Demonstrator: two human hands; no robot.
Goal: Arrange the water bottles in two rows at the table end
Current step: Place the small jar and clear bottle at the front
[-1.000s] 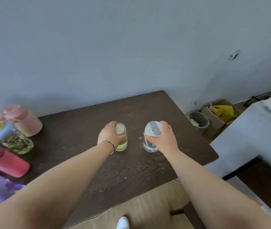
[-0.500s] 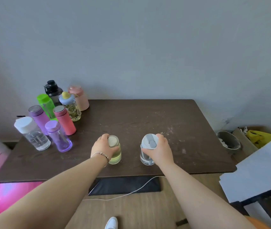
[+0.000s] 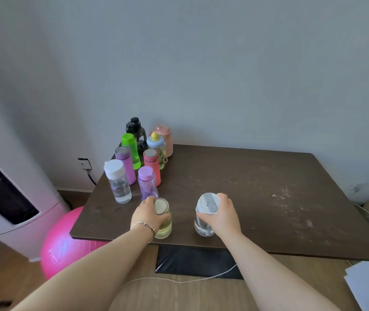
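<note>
Two bottles in hand, both now carried left toward the group.

Your left hand (image 3: 148, 213) is wrapped around the yellow-tinted bottle (image 3: 164, 223), your right hand (image 3: 224, 213) around the clear grey-lid bottle (image 3: 203, 218); both stand near the table (image 3: 268, 198) front edge. A second ago they sat mid-table. Eight bottles (image 3: 143, 158) already form two rows at the left end, so these close them out.

- Yellow-tinted bottle (image 3: 164, 223) and clear bottle with grey flip lid (image 3: 204, 215): upright, apart, near the front table edge.
- Eight other bottles (image 3: 134, 167): upright, in two rows at the table's left end.
</note>
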